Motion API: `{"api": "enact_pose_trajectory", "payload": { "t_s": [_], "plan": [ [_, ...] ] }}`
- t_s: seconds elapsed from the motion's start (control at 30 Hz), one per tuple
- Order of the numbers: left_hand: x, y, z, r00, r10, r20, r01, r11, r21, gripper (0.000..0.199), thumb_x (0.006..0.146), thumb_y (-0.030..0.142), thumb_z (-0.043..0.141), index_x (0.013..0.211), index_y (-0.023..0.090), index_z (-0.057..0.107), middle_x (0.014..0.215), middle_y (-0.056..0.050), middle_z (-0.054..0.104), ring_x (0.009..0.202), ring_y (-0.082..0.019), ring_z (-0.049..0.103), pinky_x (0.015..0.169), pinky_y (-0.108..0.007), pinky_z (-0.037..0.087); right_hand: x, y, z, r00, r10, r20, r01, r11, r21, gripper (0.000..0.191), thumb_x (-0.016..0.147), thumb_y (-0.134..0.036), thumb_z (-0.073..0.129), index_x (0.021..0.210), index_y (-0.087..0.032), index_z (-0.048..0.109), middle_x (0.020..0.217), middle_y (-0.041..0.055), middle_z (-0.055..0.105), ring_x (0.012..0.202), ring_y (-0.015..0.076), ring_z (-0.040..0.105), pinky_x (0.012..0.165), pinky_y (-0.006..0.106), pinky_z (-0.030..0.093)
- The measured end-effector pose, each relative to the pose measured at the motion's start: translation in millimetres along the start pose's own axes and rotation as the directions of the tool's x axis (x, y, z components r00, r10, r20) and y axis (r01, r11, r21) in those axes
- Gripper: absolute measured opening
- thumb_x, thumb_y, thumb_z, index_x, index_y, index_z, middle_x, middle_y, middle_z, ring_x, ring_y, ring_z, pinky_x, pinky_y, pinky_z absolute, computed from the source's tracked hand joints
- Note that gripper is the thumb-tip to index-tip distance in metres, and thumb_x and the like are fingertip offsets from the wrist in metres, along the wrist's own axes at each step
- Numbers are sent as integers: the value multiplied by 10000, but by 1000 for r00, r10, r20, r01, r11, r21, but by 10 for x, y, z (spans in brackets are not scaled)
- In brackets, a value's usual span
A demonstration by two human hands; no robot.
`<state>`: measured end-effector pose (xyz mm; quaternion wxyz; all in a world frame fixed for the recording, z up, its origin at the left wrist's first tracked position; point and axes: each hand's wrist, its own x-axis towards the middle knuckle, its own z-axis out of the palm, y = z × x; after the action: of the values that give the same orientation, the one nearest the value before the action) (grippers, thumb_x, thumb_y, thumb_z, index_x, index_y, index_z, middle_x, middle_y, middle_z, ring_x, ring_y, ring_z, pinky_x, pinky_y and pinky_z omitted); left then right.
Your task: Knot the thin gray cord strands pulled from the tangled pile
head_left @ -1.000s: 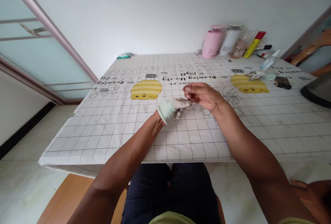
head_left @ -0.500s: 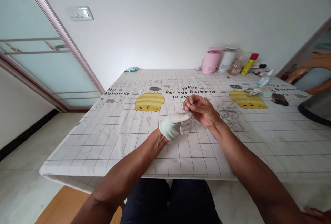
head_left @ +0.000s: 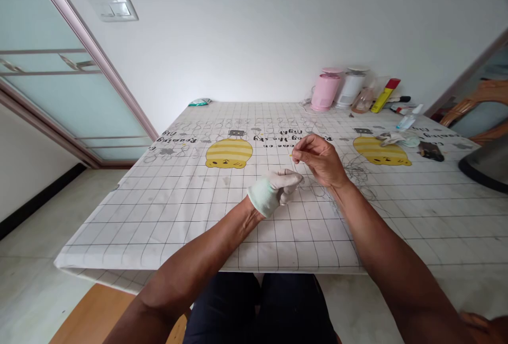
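Observation:
My left hand (head_left: 280,188), in a white glove with a pale green cuff, is closed in a pinch over the middle of the table. A faint bit of thin grey wire shows at its fingertips. Bare and slightly higher to the right, my right hand (head_left: 319,159) has thumb and forefinger pressed together; whatever lies between them is too small to make out. The two hands are apart. Beside my right wrist lies a loose tangle of thin grey wire (head_left: 359,172), partly hidden by the forearm. Small wire loops (head_left: 238,123) are laid in rows toward the table's back.
The checked tablecloth (head_left: 190,227) covers the table. At the back right stand a pink device (head_left: 326,91), a white device (head_left: 351,90), a yellow-and-red box (head_left: 384,96) and a small clear bottle (head_left: 408,118). Another glove (head_left: 400,138) and a dark object (head_left: 431,151) lie nearer.
My hands were together at the fingertips; the right hand has drawn up and to the right, away from the left. My left hand has shifted slightly right. The view has tilted a little.

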<state>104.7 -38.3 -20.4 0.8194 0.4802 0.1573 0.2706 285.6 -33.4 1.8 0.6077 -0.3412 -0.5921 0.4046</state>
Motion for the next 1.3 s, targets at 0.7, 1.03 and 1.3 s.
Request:
{"api": "enact_pose_trajectory", "payload": {
  "t_s": [0.7, 1.03, 1.3],
  "plan": [
    [21, 12, -95, 998, -9, -56, 3, 994, -107, 335, 802, 388, 807, 742, 182, 551, 586, 99, 317, 412, -46, 268, 377, -200, 241, -11, 61, -77, 974, -165, -157, 141, 978, -154, 153, 920, -373, 832, 994, -240, 819, 898, 46, 803, 721, 191, 736, 647, 355, 622],
    [54, -21, -116, 996, 14, -86, -25, 992, -127, 315, 778, 403, 818, 793, 168, 608, 589, 102, 306, 424, -51, 266, 374, -200, 250, -70, 106, 41, 949, -271, -162, 192, 902, -387, 185, 903, -378, 833, 1027, -248, 788, 961, 42, 794, 754, 191, 737, 666, 356, 657],
    [27, -42, -49, 986, 23, -167, -40, 995, -95, 332, 765, 414, 829, 766, 167, 607, 576, 96, 344, 428, -51, 295, 391, -208, 223, -124, 230, 153, 877, -466, -113, 309, 728, -612, 52, 1004, -290, 702, 962, -278, 729, 967, 39, 762, 885, 219, 733, 833, 421, 654]
  ]
}}
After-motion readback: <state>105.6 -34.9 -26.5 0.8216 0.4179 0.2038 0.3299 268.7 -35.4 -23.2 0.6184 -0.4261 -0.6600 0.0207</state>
